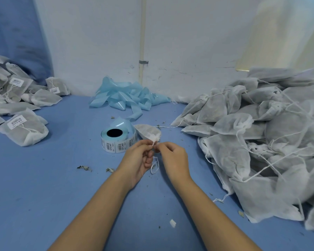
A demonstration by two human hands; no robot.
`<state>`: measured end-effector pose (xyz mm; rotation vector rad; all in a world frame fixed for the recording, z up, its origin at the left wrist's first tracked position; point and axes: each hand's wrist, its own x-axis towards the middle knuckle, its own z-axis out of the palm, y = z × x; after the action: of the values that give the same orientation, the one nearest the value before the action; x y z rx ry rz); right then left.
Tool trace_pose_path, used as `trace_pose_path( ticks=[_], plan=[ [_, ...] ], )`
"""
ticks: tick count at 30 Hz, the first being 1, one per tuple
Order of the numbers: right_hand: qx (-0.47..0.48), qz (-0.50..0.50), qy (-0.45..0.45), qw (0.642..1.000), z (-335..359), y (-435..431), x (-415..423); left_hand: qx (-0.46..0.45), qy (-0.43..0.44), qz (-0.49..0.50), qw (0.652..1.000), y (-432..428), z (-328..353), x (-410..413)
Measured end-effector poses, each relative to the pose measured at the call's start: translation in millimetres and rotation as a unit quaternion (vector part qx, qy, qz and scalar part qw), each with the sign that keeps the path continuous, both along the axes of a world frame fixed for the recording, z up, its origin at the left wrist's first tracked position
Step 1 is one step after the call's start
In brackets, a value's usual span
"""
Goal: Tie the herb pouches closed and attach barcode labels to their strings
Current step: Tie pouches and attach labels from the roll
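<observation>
Two bare hands meet in the middle of the head view. The left hand (139,156) and the right hand (172,156) both have their fingers curled in, and each pinches the white string (155,164) of one herb pouch (149,134). The pouch lies on the table just past the fingertips, with its gathered neck pointing at them. A loop of the string hangs down between the two hands. The exact spot where the fingers meet the string is tiny and hard to make out, so any knot there cannot be seen.

Just to the left of the grip stands a roll of barcode labels (116,142), touching or nearly touching the pouch. Behind the roll lies a heap of blue backing tape (127,98).

Far to the right of the hands sits a big pile of unlabeled pouches (257,142), cut off by the edge of the picture. Far to the left is a smaller pile of labeled pouches (20,105), cut off too.

The blue table (53,187) has bits of dry herb on it and a small white scrap (172,223) close to the arms. A white wall (179,42) with a pipe (143,37) stands behind.
</observation>
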<state>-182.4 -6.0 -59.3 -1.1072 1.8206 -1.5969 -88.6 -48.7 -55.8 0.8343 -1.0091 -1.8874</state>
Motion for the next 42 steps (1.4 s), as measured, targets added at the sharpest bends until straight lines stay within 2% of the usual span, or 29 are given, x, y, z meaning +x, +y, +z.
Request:
trace_pose_path(
  ticks=[6,10,16,19,21,24,28,31,37,42],
  plan=[
    [-0.005,0.047,-0.168,0.985,6,0,2,-0.037,-0.022,-0.034,0.999,5,4,-1],
    [0.0,0.009,-0.179,0.984,7,0,0,-0.059,-0.072,-0.042,0.995,6,4,-3],
    [0.025,-0.074,-0.137,0.987,2,-3,-2,-0.087,-0.126,-0.056,0.987,5,3,-7],
    [0.029,-0.069,-0.164,0.984,2,-5,-3,-0.087,-0.125,-0.056,0.987,6,1,-9],
    [0.025,-0.048,-0.216,0.975,4,-5,-8,-0.09,-0.126,-0.035,0.987,7,-1,-10],
    [0.014,0.021,-0.267,0.963,6,-3,-19,-0.15,-0.173,-0.006,0.973,13,-4,-10],
    [0.018,0.044,-0.228,0.972,4,0,-20,-0.24,-0.205,-0.011,0.949,20,-8,-12],
    [0.028,0.026,-0.205,0.978,1,-1,-18,-0.245,-0.201,-0.008,0.948,21,-10,-12],
    [0.028,0.044,-0.234,0.971,2,-2,-24,-0.223,-0.186,0.02,0.957,19,-9,-11],
    [0.082,0.043,-0.161,0.983,5,1,-27,-0.231,-0.195,0.043,0.952,18,-11,-9]
  ],
)
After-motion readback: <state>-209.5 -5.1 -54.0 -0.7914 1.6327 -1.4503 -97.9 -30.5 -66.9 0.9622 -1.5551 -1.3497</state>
